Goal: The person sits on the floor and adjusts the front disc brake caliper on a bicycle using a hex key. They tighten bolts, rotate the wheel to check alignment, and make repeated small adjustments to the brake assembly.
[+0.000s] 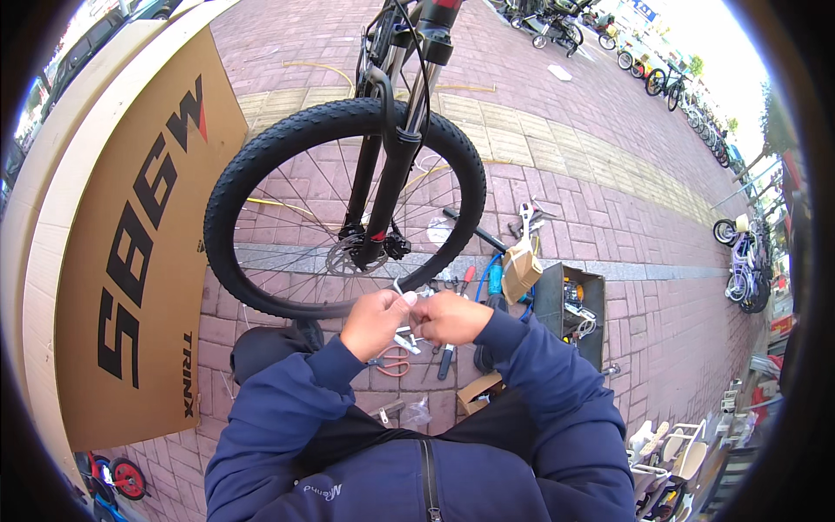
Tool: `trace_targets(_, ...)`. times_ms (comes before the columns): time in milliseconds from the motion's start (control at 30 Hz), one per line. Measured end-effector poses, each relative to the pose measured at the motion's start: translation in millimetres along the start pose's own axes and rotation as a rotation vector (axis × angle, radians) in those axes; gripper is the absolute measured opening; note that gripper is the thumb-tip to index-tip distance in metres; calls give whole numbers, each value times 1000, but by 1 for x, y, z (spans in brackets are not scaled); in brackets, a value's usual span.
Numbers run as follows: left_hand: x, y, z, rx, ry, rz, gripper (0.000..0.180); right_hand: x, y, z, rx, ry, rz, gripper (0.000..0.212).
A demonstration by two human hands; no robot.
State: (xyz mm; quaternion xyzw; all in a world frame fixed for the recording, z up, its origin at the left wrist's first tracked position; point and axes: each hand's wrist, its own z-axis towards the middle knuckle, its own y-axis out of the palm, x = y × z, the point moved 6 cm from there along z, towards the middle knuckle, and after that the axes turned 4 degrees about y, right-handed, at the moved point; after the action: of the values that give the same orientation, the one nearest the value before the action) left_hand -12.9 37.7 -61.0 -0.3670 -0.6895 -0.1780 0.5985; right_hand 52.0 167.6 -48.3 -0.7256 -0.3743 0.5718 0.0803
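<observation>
My left hand (pixel 374 324) is closed just in front of the bicycle wheel (pixel 233 165), thumb and fingers pinching a thin pale strip (pixel 397 285) whose end sticks up above the thumb. Close beside it, almost touching, my right hand (pixel 454 318) is also closed, its fingertips turned toward the left thumb. What the right fingers hold is hidden. The wheel stands upright in a black suspension fork (pixel 398 170), with a disc brake rotor (pixel 350 257) at its hub. Below my hands, red-handled pliers (pixel 393 362) lie on the bricks.
A large cardboard box (pixel 143 235) stands at the left. To the right sit an open toolbox (pixel 594 300), an adjustable wrench (pixel 525 222), a torn brown packet (pixel 520 271) and a hammer (pixel 474 228). A small carton (pixel 478 391) lies near my knees. Parked bicycles (pixel 744 261) line the far right.
</observation>
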Motion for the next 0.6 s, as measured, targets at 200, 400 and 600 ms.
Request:
trace_targets(200, 19, -3, -21, 69, 190, -157, 31, -16, -3, -146, 536, 70, -130, 27)
trace_targets(400, 29, -37, -29, 78, 174, -236, 32, 101, 140, -464, 1044, 1505, 646, 37)
trace_targets(600, 30, -39, -34, 46, 156, -282, 30, 151, 331, -497, 911, 1670, 1161, 36)
